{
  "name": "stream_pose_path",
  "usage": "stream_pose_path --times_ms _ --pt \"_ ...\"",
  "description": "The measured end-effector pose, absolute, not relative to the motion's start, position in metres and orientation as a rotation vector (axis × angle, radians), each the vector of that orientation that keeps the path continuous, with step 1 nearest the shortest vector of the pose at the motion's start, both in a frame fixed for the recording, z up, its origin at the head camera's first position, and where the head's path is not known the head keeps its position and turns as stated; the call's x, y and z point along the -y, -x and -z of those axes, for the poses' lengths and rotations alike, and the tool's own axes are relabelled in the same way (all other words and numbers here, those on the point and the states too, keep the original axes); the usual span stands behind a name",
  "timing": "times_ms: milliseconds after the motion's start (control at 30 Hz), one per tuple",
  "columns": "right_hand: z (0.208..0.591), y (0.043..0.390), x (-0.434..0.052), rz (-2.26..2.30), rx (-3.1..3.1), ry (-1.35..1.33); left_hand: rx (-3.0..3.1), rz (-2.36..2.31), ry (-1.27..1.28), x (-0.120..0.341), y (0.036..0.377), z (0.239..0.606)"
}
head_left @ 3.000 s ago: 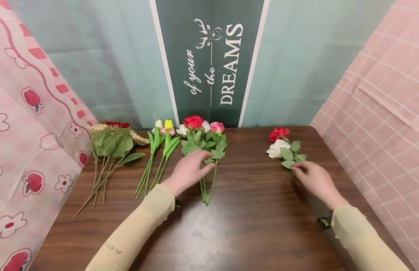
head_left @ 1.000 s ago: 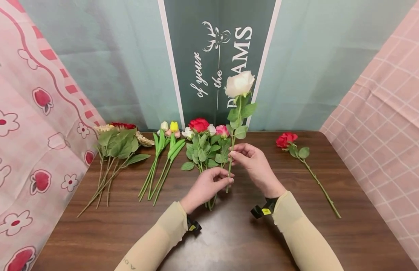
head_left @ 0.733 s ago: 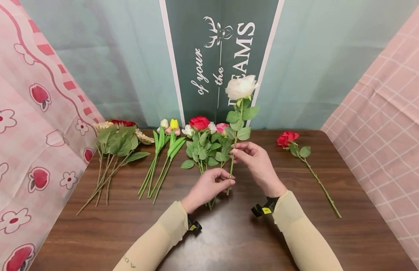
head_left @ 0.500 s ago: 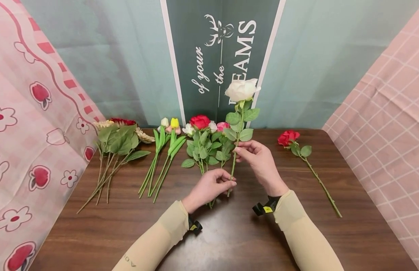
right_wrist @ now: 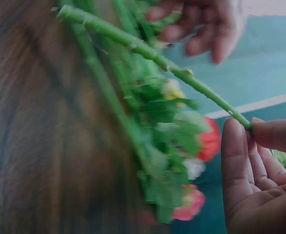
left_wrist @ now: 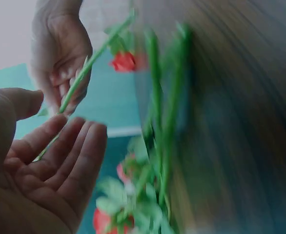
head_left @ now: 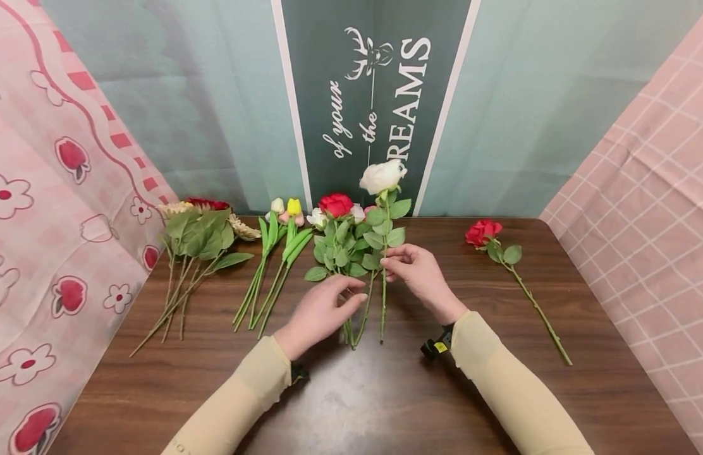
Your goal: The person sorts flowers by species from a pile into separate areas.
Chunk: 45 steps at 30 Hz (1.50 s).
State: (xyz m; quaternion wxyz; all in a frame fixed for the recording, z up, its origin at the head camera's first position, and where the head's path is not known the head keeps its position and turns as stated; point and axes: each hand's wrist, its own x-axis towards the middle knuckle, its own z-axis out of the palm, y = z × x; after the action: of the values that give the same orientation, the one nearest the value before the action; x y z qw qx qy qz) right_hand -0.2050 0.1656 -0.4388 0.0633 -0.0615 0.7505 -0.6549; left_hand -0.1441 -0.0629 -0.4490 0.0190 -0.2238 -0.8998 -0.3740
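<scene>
The right hand point(head_left: 421, 276) pinches the green stem of a long-stemmed white artificial rose point(head_left: 382, 175) between thumb and fingertips, just below its lowest leaves. The rose stands nearly upright, its bloom above the table's far edge and its cut end low over the dark brown wooden table point(head_left: 385, 392). In the right wrist view, the thumb and fingers point(right_wrist: 238, 161) close on the stem where it meets them. The left hand point(head_left: 320, 313) is off the stem, fingers spread and relaxed, palm turned toward the stem; the left wrist view shows its open palm point(left_wrist: 40, 170) with nothing in it. Just behind and beside the left hand lies a bunch of red, pink and white artificial roses point(head_left: 342, 243). Further left lie a bunch of tulip buds with green leaves point(head_left: 277, 259) and a bunch of broad-leaved flowers point(head_left: 195, 243). A single red artificial rose point(head_left: 502, 253) lies well apart, on the table's right side.
</scene>
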Motion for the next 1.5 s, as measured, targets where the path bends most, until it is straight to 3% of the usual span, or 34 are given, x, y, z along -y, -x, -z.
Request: stream_pose_path --times_ms 200,367,1500 --pt "0.459 0.225 -0.158 1.878 -2.188 0.082 2.785 0.785 0.779 0.092 0.137 0.455" --pt "0.472 0.232 -0.152 1.869 -2.109 -0.007 2.78 0.746 0.858 0.098 0.129 0.462" --pt "0.482 0.228 -0.159 1.799 -2.242 0.02 2.81 0.658 1.056 0.062 0.121 0.463"
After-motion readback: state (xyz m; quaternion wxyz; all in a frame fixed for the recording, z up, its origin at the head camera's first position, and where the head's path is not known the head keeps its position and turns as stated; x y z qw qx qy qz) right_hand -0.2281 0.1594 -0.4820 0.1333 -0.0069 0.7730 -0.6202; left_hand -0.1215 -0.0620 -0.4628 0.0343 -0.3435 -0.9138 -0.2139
